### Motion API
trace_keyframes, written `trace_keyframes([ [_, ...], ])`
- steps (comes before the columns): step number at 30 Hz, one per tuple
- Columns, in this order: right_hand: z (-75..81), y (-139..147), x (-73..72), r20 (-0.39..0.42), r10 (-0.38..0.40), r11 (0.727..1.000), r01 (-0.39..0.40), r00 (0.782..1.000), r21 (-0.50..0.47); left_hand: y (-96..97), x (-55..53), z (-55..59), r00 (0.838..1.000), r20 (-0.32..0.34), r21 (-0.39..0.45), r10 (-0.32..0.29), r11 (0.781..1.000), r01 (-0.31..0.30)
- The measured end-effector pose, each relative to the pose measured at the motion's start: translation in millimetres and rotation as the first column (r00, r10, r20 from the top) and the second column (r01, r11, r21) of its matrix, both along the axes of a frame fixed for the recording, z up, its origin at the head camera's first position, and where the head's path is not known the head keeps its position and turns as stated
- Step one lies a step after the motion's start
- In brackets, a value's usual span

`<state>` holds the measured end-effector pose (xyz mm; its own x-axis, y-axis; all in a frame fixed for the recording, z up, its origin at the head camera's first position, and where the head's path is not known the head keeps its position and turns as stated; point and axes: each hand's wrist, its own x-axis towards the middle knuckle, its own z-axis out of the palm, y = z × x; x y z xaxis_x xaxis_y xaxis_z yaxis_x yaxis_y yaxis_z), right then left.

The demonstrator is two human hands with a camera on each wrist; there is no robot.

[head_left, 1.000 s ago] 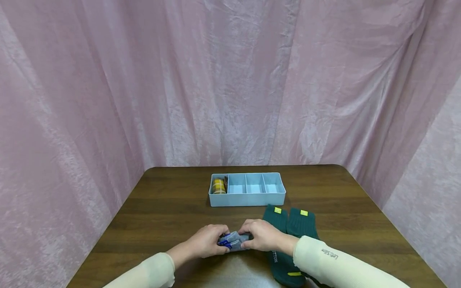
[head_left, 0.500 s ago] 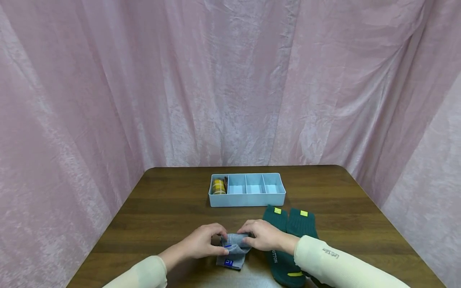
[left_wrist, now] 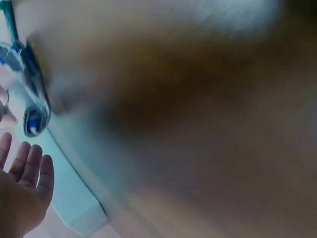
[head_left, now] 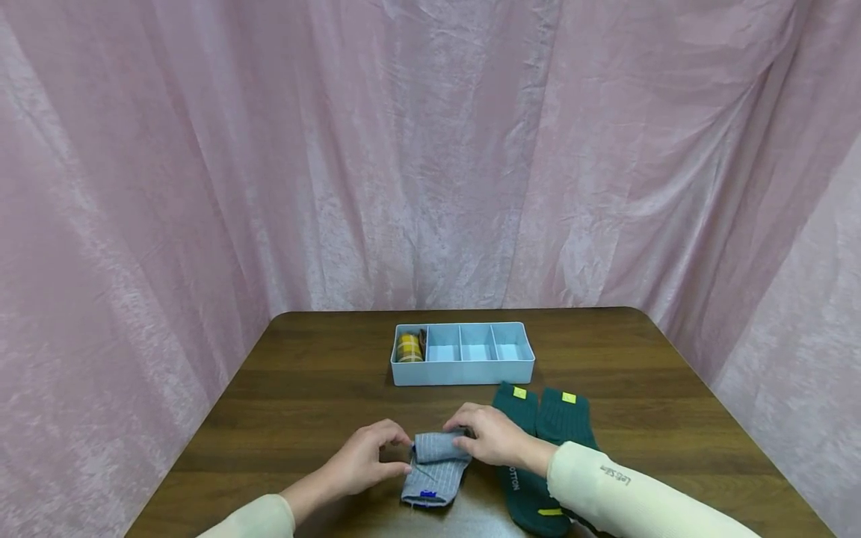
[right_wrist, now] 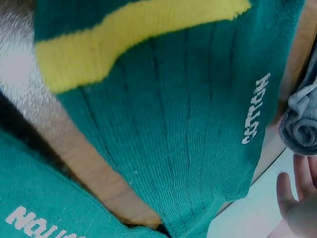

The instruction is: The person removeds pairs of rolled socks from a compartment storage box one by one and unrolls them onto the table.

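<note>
Tabletop: left grip gapes empty, right grip cups grey sock beside "COTTON" socks.

Head cam looks fwd & down from the near side of the table, a wide shot centered low on the left hand & right hand, facing the pink curtain in bkgd. L. wrist cam, close & tilted over the tabletop, catches left hand, gray sock & lt.-blue box along its left edge. R. wrist cam hovers v. close above the green socks, right hand & gray sock at frame right; all 3 views share the gray sock.
</note>
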<state>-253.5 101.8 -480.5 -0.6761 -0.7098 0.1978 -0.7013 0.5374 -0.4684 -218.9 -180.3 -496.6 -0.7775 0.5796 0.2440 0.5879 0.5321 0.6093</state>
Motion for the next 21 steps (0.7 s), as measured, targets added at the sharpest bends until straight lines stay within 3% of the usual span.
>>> trace_keyframes([
  [6, -3.9, -2.5, 1.6, -0.119, -0.021, 0.999, 0.017, 0.993, -0.04, 1.8, 9.2, -9.1, 0.998, -0.041, -0.023, -0.041, 0.999, 0.04],
  [10, -7.3, -2.8, 3.3, -0.193, -0.013, 1.0, 0.014, 0.981, 0.005, 4.7, 10.2, -13.8, 0.996, -0.063, -0.085, -0.068, 0.994, 0.063],
  [15, -10.2, -2.3, 5.2, -0.171, -0.021, 0.996, 0.036, 0.985, 0.082, 7.2, 10.1, -17.2, 0.989, -0.105, -0.198, -0.108, 0.976, 0.086],
  [21, -11.4, -1.9, 4.7, -0.132, -0.02, 0.994, 0.034, 0.991, 0.107, 5.8, 11.0, -17.5, 0.966, -0.191, -0.286, -0.172, 0.952, 0.113],
])
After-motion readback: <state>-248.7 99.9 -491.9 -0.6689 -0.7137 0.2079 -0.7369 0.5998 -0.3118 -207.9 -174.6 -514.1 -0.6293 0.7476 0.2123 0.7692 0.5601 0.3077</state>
